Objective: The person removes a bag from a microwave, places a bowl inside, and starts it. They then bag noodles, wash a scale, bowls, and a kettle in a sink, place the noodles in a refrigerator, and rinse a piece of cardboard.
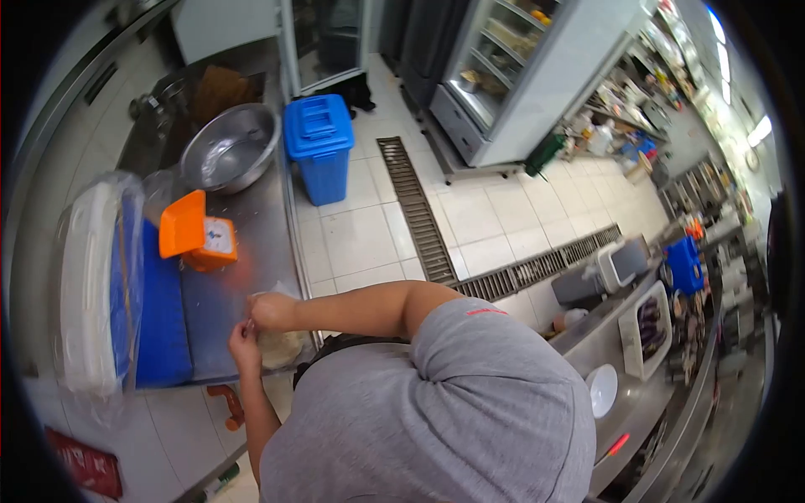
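Where the hands meet: I've got the right hand [272, 312] and the left hand [244, 345] together above the near end of the steel counter [275, 222], fingertips just about touching.
Right hand: fingers curled in, knuckles bunched, and from my distant seat I can't tell what it grips.
Left hand: fingers drawn to a pinch right against its partner, whatever sits between the tips too small for me to name.
Pale mass: below and beside the wrists, on the counter close to its edge, lies a pale mass [283, 348]; bag or food, I can't say, since the forearm hides part of it.
Orange scale: just past the fists, an orange scale [210, 256], its white dial [220, 235] turned up my way.
Steel bowl: farther along, a wide steel bowl [231, 149] near the blue bin [319, 159], which stands lidded on the tiles.
Blue slab: to the left in my view, a blue slab-like thing [163, 335] beside a white box [88, 285] in clear plastic.
Grey shirt: the wearer's grey shirt [419, 419] fills the lower middle.
Far side: behind the wearer, a white tray [631, 345] of dark purple vegetables [650, 323], a white bowl [601, 391] near it.
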Demonstrator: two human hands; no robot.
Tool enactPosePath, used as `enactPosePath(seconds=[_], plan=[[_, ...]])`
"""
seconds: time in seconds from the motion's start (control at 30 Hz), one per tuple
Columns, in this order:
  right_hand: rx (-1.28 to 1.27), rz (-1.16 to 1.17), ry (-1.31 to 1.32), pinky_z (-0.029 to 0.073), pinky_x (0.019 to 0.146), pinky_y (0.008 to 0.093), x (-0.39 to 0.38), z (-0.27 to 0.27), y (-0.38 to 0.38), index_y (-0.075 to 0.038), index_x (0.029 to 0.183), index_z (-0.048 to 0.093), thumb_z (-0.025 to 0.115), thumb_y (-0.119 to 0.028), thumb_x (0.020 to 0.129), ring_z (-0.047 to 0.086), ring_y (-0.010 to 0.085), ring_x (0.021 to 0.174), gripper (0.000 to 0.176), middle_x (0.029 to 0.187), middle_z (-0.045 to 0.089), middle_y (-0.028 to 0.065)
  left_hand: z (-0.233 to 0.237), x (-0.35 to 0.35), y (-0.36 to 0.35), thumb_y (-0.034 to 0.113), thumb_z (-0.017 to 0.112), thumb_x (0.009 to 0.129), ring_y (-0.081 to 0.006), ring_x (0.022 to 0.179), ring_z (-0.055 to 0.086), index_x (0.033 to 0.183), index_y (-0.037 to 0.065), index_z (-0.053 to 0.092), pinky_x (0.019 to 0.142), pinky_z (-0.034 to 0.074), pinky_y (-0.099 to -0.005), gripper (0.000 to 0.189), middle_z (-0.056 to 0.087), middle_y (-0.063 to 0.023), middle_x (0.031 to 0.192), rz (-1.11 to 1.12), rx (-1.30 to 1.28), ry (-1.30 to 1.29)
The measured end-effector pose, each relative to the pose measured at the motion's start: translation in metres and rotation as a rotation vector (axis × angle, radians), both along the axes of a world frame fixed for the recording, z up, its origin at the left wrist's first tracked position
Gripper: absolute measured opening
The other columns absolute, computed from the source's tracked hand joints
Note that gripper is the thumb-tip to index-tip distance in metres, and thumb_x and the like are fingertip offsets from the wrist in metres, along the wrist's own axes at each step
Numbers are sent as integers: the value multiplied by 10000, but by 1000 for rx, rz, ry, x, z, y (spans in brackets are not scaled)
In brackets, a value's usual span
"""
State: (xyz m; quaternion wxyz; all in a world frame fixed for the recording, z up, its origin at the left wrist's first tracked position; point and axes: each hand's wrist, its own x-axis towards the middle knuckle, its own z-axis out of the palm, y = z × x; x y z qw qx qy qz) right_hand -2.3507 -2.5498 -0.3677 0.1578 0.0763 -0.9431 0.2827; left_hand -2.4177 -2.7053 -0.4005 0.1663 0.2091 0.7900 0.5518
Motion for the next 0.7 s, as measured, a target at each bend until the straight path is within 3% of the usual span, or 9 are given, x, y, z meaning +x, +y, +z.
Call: enactPosePath(seconds=[0.1,0.2,0.27,0.3,0.33,0.4,0.53,0.6,0.7], plan=[[-148,-142,-237,488,706,413,-7,3,-2,-48,685,654,613,-201,696,613,335,746,158,762,631,163,19,-1,-4,172,665,854,-81,672,500,907,-14,650,616,422,-243,194,601,-1,743,-11,-53,-189],[211,219,-207,486,650,413,-47,-51,20,-27,715,663,626,-194,684,637,310,736,174,814,657,181,20,-3,-3,153,670,845,-91,685,513,943,-2,653,622,428,-237,184,611,0,772,-18,45,-249],[56,416,-418,486,629,371,-40,-16,33,-38,794,655,644,-146,658,600,237,679,174,792,647,126,13,-6,-4,148,637,865,-86,712,510,938,14,650,634,423,-233,154,597,7,800,-19,152,-363],[-717,242,-689,482,621,315,-27,-2,31,-29,862,643,682,-134,647,571,175,681,242,809,629,96,21,-6,-5,156,627,871,-76,700,507,923,32,652,621,418,-228,138,581,15,771,-56,121,-389],[-693,19,-882,477,630,272,-19,38,24,-19,902,634,716,-140,640,559,127,732,300,830,622,81,27,-6,0,176,612,882,-46,588,424,903,39,649,521,317,-211,143,528,47,691,-58,150,-469],[-333,51,-694,478,633,279,-23,32,20,-21,933,626,732,-140,667,566,151,737,310,867,604,78,41,-8,2,164,606,880,-48,551,401,878,47,648,509,304,-210,124,524,48,666,-69,148,-584],[-270,133,-173,486,651,308,-12,47,11,-31,915,627,687,-128,726,586,209,751,221,890,581,88,42,-19,1,148,594,878,-45,541,386,850,52,645,503,298,-205,112,533,42,672,-72,111,-651],[221,320,116,489,685,362,-11,44,12,-40,883,606,598,-106,769,586,278,801,132,910,558,108,40,-20,3,127,603,846,-101,627,528,839,30,643,583,425,-250,105,615,-13,751,-87,86,-686],[324,304,71,484,720,400,-12,51,9,-44,854,570,535,-83,783,583,303,839,88,905,563,121,35,-17,8,130,602,842,-119,642,567,771,29,636,587,448,-281,127,613,-15,729,35,67,-569]])
